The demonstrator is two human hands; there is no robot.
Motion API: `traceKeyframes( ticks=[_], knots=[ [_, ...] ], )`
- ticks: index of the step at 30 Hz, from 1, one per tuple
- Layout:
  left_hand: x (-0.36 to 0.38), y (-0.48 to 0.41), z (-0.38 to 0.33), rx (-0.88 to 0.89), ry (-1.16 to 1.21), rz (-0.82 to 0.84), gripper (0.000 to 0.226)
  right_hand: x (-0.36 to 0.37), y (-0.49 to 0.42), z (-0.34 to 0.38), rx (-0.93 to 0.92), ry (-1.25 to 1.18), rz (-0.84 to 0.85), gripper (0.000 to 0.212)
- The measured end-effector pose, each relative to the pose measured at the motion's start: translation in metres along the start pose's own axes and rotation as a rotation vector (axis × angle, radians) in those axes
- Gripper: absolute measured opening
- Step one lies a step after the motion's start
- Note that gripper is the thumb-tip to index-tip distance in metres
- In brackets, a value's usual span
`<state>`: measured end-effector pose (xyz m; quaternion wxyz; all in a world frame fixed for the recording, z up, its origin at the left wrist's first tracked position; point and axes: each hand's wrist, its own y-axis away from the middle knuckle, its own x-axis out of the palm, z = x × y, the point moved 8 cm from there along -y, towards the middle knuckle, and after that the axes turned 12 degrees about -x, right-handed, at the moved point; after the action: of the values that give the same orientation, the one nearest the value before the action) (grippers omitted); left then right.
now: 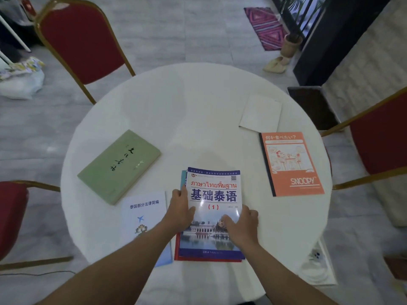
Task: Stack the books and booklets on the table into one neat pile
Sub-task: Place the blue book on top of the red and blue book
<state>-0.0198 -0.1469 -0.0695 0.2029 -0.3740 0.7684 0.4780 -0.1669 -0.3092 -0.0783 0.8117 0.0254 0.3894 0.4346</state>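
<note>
A blue-and-white Thai textbook (214,192) lies on top of a small pile near the front of the round white table (187,111); a red cover and a teal edge show under it. My left hand (179,213) grips its left edge. On its lower right part my right hand (241,225) presses down. A thick green book (120,166) lies to the left. Partly under my left forearm sits a pale blue booklet (143,214). An orange Snoopy notebook (290,164) lies to the right, with a white booklet (261,113) behind it.
Red chairs with gold frames stand at the back left (81,40), the left (11,214) and the right (378,142). A white leaflet (317,267) hangs at the table's front right edge. A planter box (312,106) sits on the floor beyond the right edge.
</note>
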Motion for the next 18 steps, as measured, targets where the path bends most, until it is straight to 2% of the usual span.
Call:
traceKeyframes(
  ticks=[4,8,11,18],
  knots=[
    [-0.002,-0.003,0.009,-0.023,-0.107,-0.074,0.058,0.006,0.001,-0.005,-0.027,0.025,-0.011,0.056],
    [0.0,-0.002,0.015,-0.031,-0.107,-0.074,0.044,0.011,0.004,-0.011,-0.021,0.045,0.023,0.059],
    [0.001,-0.001,0.019,-0.039,-0.105,-0.067,0.037,0.016,0.007,-0.018,-0.032,0.088,0.077,0.071],
    [-0.001,0.0,0.022,-0.078,-0.083,-0.066,0.036,0.015,0.008,-0.019,-0.067,0.042,0.015,0.072]
  ],
)
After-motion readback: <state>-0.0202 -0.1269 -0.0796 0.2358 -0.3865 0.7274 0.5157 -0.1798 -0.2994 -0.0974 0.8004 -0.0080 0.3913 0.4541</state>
